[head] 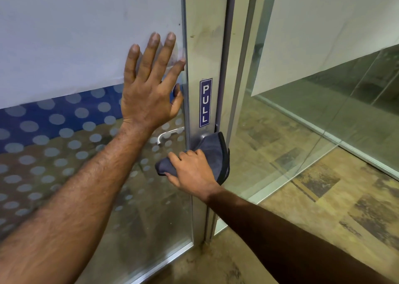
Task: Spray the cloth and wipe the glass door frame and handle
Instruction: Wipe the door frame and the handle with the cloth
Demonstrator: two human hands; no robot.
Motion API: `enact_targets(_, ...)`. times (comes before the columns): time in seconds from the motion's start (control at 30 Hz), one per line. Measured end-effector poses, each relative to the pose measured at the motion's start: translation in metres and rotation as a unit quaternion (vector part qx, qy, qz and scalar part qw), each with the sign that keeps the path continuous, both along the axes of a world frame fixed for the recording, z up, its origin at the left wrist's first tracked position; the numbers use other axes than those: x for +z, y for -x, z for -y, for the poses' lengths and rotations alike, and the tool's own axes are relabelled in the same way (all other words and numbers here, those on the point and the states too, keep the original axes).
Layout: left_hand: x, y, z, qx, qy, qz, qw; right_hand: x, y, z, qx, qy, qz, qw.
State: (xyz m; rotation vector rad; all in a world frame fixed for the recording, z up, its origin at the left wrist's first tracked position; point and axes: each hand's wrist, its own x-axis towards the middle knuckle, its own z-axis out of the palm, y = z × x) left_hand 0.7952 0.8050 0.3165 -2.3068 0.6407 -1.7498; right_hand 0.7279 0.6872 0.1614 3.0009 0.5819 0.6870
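Observation:
My left hand (149, 89) is flat against the glass door pane (75, 46), fingers spread, just left of the aluminium door frame (205, 46). My right hand (194, 171) grips a dark grey-blue cloth (218, 154) wrapped over the door handle on the frame, below a blue PULL sticker (204, 102). The cloth hides nearly all of the near handle. A second metal lever handle (167, 134) shows through the glass on the far side. No spray bottle is in view.
The lower pane carries frosted dots and a blue band (54, 119). To the right stand fixed glass panels (323, 89) with an aluminium base rail. Patterned brown floor (323, 197) spreads below and right.

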Motion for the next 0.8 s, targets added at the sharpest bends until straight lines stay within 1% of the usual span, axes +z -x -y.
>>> enact_targets(0.13,0.0,0.001,0.002,0.008,-0.005,0.006,1.0,0.013,-0.004,-0.022,-0.057,-0.019,-0.048,0.997)
enact_targets(0.23,0.0,-0.001,0.002,0.013,-0.005,0.01,1.0,0.011,-0.005,-0.024,-0.065,-0.002,-0.033,0.997)
enact_targets(0.43,-0.001,-0.002,0.0,0.021,-0.007,0.003,1.0,-0.019,0.008,0.011,0.044,0.019,0.059,0.997)
enact_targets(0.6,-0.001,-0.002,-0.002,0.024,-0.014,0.008,1.0,-0.029,0.008,0.033,0.114,0.006,0.076,0.991)
enact_targets(0.7,-0.001,-0.003,-0.001,0.029,-0.017,0.003,0.999,-0.034,0.007,0.051,0.177,-0.039,0.079,0.98)
enact_targets(0.8,-0.002,-0.002,0.0,0.032,-0.014,0.002,0.999,-0.035,0.006,0.068,0.211,-0.09,0.076,0.97)
